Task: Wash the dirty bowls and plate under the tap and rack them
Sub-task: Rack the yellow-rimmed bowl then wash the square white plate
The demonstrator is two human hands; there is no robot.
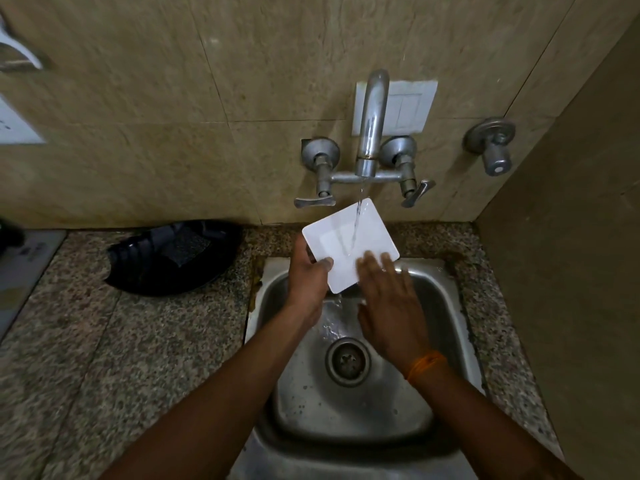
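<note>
Over the steel sink, left hand grips the square white plate under the tap; right hand lies flat-fingered against it; no legible writing

Left hand grips the square white plate under tap water; right hand rubs it.

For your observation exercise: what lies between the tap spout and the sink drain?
In the head view, the white square plate sits between the tap spout and the drain, held by the left hand, with water running over it.
</note>
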